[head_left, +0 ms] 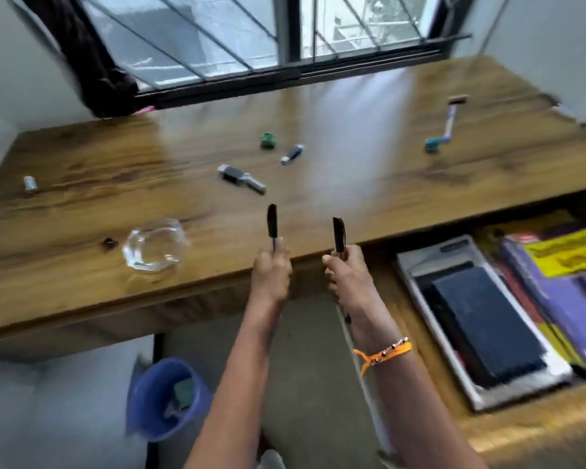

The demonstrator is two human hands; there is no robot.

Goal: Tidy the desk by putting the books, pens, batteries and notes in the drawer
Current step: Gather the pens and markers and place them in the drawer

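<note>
Each hand grips a black pen upright just over the desk's (82, 299) front edge: the left hand (270, 272) curls round the left pen (272, 221), the right hand (347, 275) round the right pen (339, 233). Beyond them batteries (241, 177) lie scattered near a glass ashtray (154, 247). The open drawer (538, 421), at right, holds stacked books (562, 292).

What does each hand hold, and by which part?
Left hand grips a black pen by its lower end; right hand grips another black pen likewise.
</note>
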